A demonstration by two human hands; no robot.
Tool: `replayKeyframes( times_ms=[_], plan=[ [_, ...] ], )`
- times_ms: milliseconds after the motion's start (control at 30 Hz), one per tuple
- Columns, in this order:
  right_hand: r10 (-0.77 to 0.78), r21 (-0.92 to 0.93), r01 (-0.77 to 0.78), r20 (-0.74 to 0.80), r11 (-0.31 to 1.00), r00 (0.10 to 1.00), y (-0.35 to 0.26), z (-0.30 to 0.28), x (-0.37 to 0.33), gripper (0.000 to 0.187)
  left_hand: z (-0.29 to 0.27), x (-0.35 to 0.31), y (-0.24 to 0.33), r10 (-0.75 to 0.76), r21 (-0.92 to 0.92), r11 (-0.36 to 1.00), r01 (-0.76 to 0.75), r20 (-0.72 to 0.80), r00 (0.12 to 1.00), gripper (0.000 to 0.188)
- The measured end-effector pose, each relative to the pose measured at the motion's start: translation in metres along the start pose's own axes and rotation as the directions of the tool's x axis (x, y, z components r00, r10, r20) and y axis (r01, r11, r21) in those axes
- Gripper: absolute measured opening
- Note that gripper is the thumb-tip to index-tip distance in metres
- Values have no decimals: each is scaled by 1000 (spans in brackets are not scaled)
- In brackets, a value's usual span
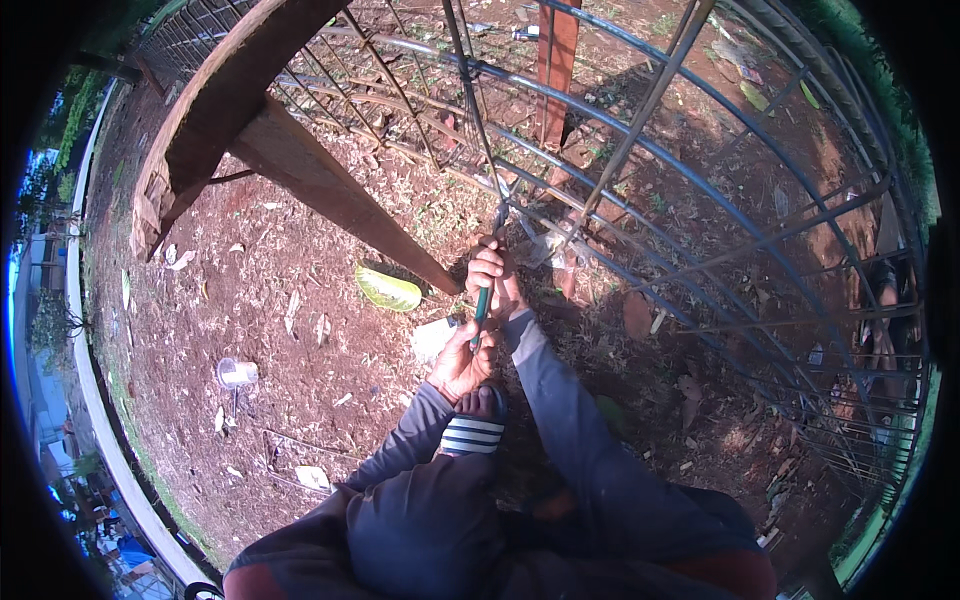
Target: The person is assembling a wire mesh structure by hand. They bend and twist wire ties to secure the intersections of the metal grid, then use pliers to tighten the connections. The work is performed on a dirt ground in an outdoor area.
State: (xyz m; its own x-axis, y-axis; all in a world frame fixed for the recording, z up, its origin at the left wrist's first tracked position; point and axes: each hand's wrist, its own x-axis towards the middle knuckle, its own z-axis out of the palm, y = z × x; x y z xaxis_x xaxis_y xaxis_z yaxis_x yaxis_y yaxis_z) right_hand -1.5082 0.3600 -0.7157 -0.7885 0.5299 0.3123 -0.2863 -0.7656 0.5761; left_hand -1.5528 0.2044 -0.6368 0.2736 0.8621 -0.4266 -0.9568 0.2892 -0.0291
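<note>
Both of my hands are on green-handled pincers (483, 303), in front of a cage of steel bars (590, 185). My right hand (496, 275) is closed around the upper part of the tool, close below its metal head. Lower down, my left hand (462, 368) is closed at the handle's lower end. The metal head touches or nearly touches a crossing of thin and thick bars; whether the jaws bite on a tie wire there is too small to tell.
A rough wooden trestle (320, 185) leans at the left, and a wooden post (556, 75) stands behind the bars. On the soil lie a yellow-green leaf (388, 289), a clear plastic cup (236, 373) and a white scrap (432, 340). My sandalled foot (473, 432) is below my hands.
</note>
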Motion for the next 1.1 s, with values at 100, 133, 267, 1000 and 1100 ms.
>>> replayKeyframes(
  times_ms=[100, 133, 267, 1000, 1100],
  plan=[
    [-189, -432, -20, -435, 901, 880, 14, 22, -6, 38, 10, -1, 6, -72, 182, 979, 87, -85, 994, 26],
    [-355, -601, -86, -574, 794, 738, 25, 42, -6, 42, 26, -4, 10, 17, 467, 880, 84, -210, 978, 28],
    [-568, -783, -367, -619, 503, 542, 33, 54, -1, 40, 29, -6, 23, 664, 914, -240, 328, -92, 742, 30],
    [-546, -771, -336, -626, 541, 557, 27, 50, -5, 46, 36, -4, 16, 638, 849, -302, 434, -158, 753, 50],
    [-729, -888, -365, -443, 279, 521, 29, 36, 6, 28, 48, -5, -1, 706, 774, -450, 445, 4, 708, 62]
  ],
)
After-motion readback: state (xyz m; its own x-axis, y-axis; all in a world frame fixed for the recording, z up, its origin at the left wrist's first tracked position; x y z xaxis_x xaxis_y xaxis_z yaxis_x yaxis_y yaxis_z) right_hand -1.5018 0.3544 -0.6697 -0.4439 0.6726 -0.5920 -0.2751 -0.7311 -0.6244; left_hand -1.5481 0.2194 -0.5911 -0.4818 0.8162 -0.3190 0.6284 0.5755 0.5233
